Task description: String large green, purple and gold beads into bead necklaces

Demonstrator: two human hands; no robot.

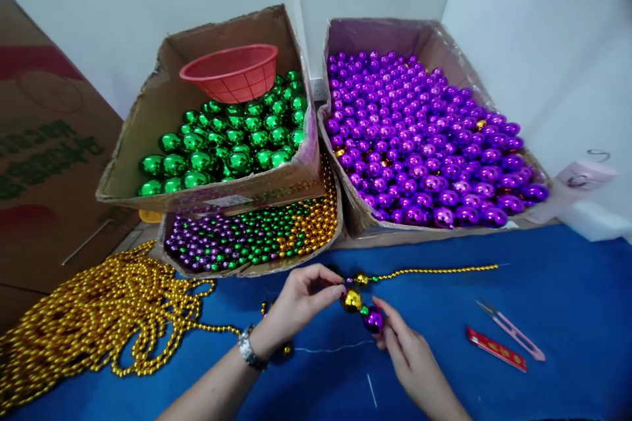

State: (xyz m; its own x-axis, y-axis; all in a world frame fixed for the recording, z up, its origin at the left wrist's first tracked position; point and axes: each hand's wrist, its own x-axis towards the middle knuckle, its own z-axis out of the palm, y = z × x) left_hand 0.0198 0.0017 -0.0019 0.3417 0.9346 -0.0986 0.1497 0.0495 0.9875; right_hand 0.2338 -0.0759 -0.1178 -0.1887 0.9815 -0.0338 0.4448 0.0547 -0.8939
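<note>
My left hand (309,296) is closed in a pinch at a large shiny gold bead (351,300) on a string. My right hand (402,345) grips a large purple bead (373,320) between thumb and fingers. A small green bead (364,310) sits between these two. Just behind my hands, a strand of small gold beads (434,270) runs to the right across the blue cloth. A thin white thread (328,349) stretches below my hands toward the right one. My left wrist and fingers hide part of the beadwork.
Boxes of green balls (239,161), purple balls (419,145) and small mixed beads (257,233) stand behind. A red basket (232,72) rests on the green balls. Gold bead chains (113,309) pile at left. Pink-handled snips (518,335) and a red packet (496,348) lie right.
</note>
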